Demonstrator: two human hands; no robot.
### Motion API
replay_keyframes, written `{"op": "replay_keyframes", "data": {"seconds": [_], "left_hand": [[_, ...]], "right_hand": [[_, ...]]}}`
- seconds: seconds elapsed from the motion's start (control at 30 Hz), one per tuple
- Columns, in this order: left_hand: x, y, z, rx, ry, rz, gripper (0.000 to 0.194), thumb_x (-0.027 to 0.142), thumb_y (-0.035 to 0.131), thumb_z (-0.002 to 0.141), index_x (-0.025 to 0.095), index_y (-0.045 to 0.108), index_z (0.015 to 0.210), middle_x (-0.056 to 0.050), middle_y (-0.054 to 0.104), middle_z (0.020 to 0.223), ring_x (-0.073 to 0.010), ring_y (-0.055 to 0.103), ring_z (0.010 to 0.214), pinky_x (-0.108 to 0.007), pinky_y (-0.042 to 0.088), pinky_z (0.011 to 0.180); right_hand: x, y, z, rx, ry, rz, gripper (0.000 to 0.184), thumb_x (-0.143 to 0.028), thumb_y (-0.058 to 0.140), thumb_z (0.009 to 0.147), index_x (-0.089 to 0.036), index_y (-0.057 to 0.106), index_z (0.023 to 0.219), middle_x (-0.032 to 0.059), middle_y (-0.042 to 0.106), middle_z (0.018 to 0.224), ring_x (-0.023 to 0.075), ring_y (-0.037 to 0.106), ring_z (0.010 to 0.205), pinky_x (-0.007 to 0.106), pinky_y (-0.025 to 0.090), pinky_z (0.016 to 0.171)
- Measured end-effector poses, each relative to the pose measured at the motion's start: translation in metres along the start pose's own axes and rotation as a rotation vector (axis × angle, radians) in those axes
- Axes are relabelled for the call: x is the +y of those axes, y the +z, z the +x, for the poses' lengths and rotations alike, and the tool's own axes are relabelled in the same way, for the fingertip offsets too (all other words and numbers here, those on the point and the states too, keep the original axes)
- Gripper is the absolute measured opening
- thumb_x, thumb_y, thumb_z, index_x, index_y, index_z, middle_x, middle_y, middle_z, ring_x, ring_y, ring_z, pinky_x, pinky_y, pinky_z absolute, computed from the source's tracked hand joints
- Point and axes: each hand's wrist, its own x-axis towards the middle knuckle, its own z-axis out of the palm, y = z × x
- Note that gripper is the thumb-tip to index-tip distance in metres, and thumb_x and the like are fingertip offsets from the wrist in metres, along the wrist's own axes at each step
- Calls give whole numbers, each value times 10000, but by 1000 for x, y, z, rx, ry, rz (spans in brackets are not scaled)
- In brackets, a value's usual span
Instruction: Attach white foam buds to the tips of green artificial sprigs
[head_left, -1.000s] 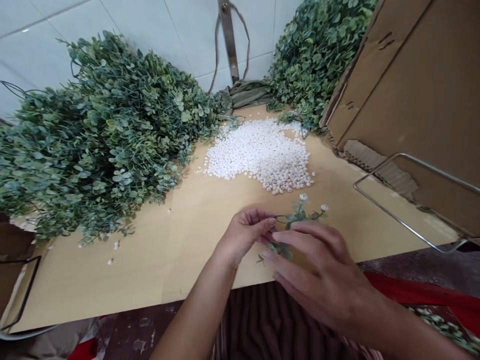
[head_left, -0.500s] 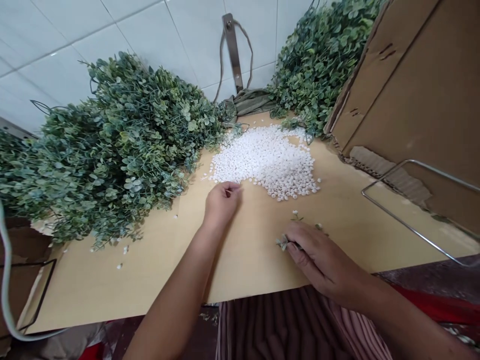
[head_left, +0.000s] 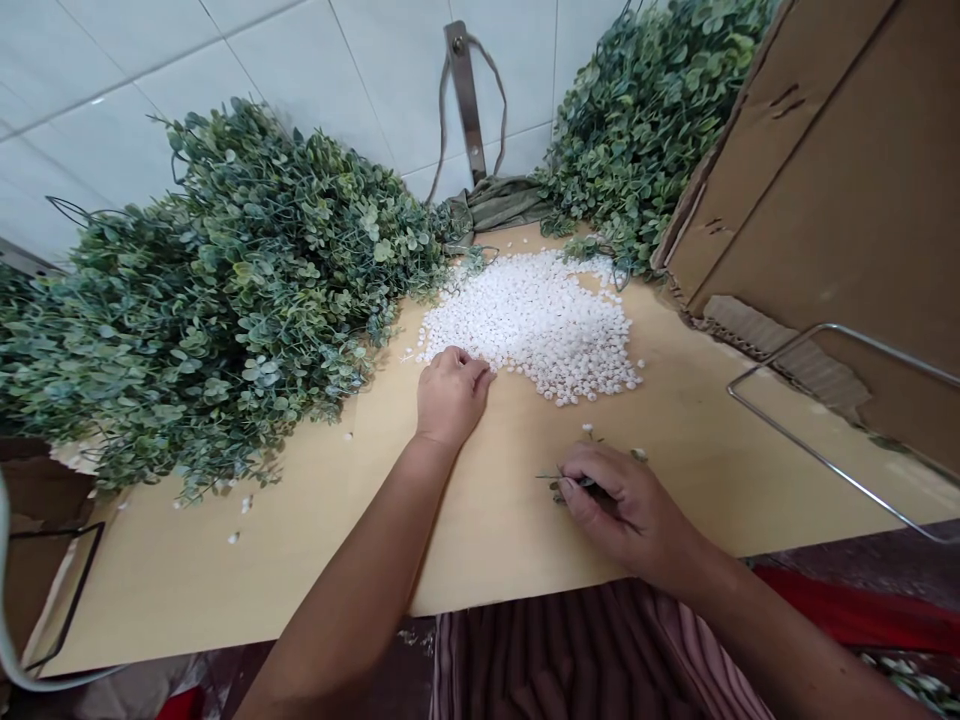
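Note:
A pile of small white beads [head_left: 532, 310] spreads over the middle of the tan table. At its near left edge, my left hand [head_left: 454, 392] is closed with its fingertips pinched together; whatever lies between them is too small to make out. My right hand [head_left: 619, 505] hovers to the right and nearer to me, closed around an artificial leaf sprig [head_left: 556, 482]. The sprig's thin green stem points left out of my thumb and forefinger. Small white tips [head_left: 587, 430] on green bits show just beyond that hand.
A large heap of artificial greenery [head_left: 277, 270] covers the left side, with more greenery [head_left: 637, 140] at back right. A cardboard box [head_left: 832, 200] and a bent metal wire frame [head_left: 817, 460] stand on the right. Loose white beads [head_left: 234, 538] lie at left. Behind is a tiled wall [head_left: 360, 80].
My left hand has moved slightly forward to the edge of the bead pile, its fingers now pressed down there. In my right hand the sprig has turned, so its stem now points left.

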Motion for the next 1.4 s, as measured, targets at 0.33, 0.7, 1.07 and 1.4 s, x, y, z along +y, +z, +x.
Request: {"op": "replay_keyframes", "data": {"seconds": [0.33, 0.7, 1.07, 1.4], "left_hand": [[14, -2, 5, -122, -44, 79, 248, 240, 442, 856, 185, 675, 922, -77, 642, 872, -214, 586, 833, -319, 420, 748], [19, -4, 4, -59, -247, -385, 185, 195, 486, 767, 165, 663, 814, -61, 645, 770, -174, 569, 689, -302, 422, 675], [52, -37, -53, -326, -786, -1657, 153, 216, 710, 588, 165, 729, 731, -7, 659, 639, -71, 529, 558, -210, 414, 586], [50, -32, -60, -233, -715, -1651, 195, 229, 757, 581, 186, 745, 772, -21, 700, 682, -86, 560, 603, -223, 454, 641]], "right_hand": [[0, 1, 1, 37, 18, 10, 204, -142, 414, 843, -192, 388, 647, -16, 433, 590, 118, 428, 566, 229, 345, 537], [-2, 2, 1, 97, 112, 64, 214, -182, 434, 839, -187, 425, 625, -30, 419, 563, 108, 422, 522, 220, 344, 498], [-7, 13, 15, 138, 295, 239, 196, -250, 472, 832, -162, 570, 687, -21, 487, 575, 109, 459, 532, 218, 388, 503], [-6, 16, 15, 225, 323, 163, 193, -201, 476, 784, -175, 476, 594, -43, 402, 528, 93, 402, 493, 209, 354, 478]]}}
